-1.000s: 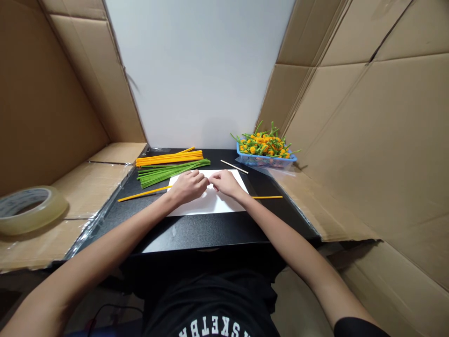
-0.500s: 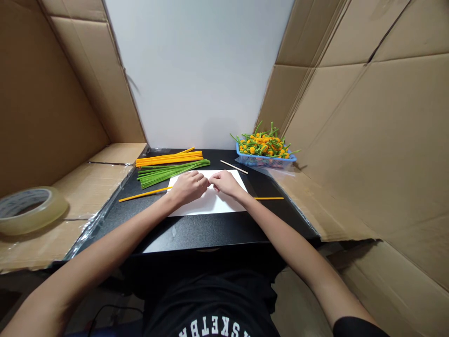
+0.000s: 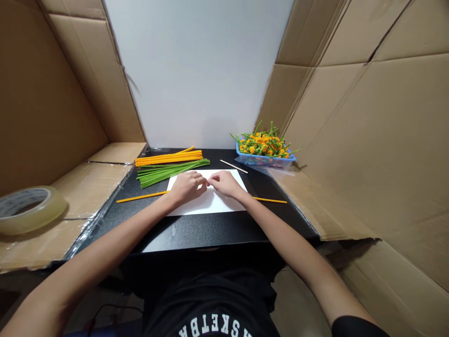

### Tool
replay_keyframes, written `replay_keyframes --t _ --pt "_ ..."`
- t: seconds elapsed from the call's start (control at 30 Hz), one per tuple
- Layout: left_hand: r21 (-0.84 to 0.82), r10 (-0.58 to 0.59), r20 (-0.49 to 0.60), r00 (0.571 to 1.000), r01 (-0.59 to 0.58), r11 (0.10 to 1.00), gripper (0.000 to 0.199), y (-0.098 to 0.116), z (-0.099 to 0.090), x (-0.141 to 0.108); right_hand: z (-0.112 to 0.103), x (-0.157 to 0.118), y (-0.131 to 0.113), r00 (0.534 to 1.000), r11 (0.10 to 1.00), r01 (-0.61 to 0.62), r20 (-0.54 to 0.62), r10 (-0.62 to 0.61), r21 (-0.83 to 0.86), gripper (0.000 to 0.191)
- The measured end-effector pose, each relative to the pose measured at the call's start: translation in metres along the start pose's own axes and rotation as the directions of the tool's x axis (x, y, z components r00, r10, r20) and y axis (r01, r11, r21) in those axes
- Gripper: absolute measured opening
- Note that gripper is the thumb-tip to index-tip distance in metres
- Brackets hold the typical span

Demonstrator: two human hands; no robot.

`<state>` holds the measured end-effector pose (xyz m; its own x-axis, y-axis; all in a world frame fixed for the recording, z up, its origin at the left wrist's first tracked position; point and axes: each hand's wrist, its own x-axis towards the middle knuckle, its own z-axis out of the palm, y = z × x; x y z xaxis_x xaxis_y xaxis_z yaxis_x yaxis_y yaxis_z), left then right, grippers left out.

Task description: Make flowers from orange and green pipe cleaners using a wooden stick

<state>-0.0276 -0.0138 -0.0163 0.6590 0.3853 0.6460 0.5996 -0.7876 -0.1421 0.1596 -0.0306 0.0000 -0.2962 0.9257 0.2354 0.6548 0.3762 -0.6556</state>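
Observation:
Over a white sheet of paper [image 3: 210, 206], my left hand [image 3: 187, 187] and my right hand [image 3: 225, 184] meet with their fingertips pinched close together. An orange pipe cleaner [image 3: 142, 196] runs out to the left from beneath my left hand. To the right, a matching orange length [image 3: 270, 200] shows past my right wrist. Both hands appear closed on this orange pipe cleaner material at the middle, but my fingers hide the spot. Whether it is one piece or two, I cannot tell.
Bundles of orange pipe cleaners [image 3: 168, 159] and green pipe cleaners [image 3: 171, 171] lie at the back left. A thin pale stick [image 3: 234, 166] rests behind the paper. A blue basket [image 3: 266, 161] holds orange-and-green pipe cleaner flowers. A tape roll [image 3: 52, 210] sits on cardboard at left; cardboard walls flank the black table.
Both outer orange ends have shifted slightly outward, and the right one now slants lower. My left fingers have loosened from a tighter curl, while both hands stay over the paper.

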Motion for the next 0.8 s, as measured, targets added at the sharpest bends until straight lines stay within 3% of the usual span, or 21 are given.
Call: replay_keyframes --t 0.3,0.8 --pt "-0.038 -0.039 0.015 0.999 0.039 0.998 0.019 -0.0014 -0.0015 0.0002 0.0003 -0.0004 -0.0006 0.999 0.998 0.039 -0.016 -0.04 -0.047 0.026" --pt "-0.009 0.004 0.017 1.0 -0.004 1.0 0.022 -0.0012 -0.0028 0.001 -0.0006 -0.0007 0.0004 0.999 1.0 0.016 -0.03 -0.016 -0.024 0.028"
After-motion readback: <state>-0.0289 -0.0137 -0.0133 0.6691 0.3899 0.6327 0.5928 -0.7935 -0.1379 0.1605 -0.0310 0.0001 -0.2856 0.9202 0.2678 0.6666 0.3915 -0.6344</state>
